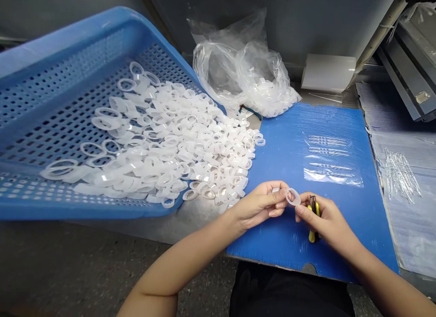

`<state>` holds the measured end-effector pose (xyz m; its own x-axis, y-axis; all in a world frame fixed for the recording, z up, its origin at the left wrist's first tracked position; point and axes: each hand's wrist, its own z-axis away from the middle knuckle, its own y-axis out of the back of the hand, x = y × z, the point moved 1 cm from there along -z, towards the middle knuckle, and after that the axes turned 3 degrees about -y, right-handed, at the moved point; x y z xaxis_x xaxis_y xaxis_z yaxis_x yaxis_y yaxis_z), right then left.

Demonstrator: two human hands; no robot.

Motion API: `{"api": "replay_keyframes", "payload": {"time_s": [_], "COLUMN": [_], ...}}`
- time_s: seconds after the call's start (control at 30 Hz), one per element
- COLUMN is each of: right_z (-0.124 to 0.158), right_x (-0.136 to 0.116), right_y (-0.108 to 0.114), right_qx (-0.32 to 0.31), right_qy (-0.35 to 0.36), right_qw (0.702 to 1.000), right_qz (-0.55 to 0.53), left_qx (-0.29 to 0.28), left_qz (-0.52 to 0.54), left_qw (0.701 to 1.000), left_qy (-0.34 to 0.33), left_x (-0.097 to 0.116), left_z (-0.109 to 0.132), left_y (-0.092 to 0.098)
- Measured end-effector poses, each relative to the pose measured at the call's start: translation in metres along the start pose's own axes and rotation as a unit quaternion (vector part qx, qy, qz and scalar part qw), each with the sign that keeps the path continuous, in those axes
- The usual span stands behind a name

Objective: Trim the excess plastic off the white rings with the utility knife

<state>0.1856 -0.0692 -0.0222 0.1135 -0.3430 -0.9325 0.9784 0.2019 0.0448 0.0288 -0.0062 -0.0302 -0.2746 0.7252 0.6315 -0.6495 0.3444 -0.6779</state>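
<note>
Left hand (259,205): we pinch the oval plastic ring (293,197) by one side, fingertips pressed together.
Right hand (324,218): we pinch the ring's other side, while the palm closes round the yellow-handled pliers (312,235).
Ring: between our hands, above the blue corrugated board (344,244).
Risk: a slipping pinch could drop the ring onto the board or the loose ring pile (190,158); the pliers' dark tip, close by, could nick it.
Counts: two hands, one ring in hand, one pair of pliers, one blue perforated tray (68,44), one clear plastic bag (235,67), four clear strips (329,151); piled rings are too many to count.
</note>
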Motion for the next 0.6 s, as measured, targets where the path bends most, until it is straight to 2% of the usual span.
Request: {"api": "replay_keyframes", "payload": {"time_s": [0.1, 0.2, 0.6], "right_z": [-0.0009, -0.0018, 0.0024], "right_x": [0.0045, 0.0066, -0.0027], "right_y": [-0.0002, -0.0005, -0.0022], "right_qx": [-0.028, -0.047, -0.035], "right_qy": [-0.021, -0.036, -0.029], "right_qw": [0.996, 0.992, 0.997], "right_qz": [-0.080, -0.115, -0.055], "left_qx": [-0.007, -0.015, -0.025], "left_qz": [0.004, 0.000, -0.040], "left_qw": [1.000, 1.000, 0.999], "left_qy": [0.015, 0.008, -0.017], "left_x": [-0.0014, -0.0012, -0.0009], "left_z": [-0.0003, 0.0002, 0.0021], "left_y": [-0.0006, -0.0005, 0.0018]}}
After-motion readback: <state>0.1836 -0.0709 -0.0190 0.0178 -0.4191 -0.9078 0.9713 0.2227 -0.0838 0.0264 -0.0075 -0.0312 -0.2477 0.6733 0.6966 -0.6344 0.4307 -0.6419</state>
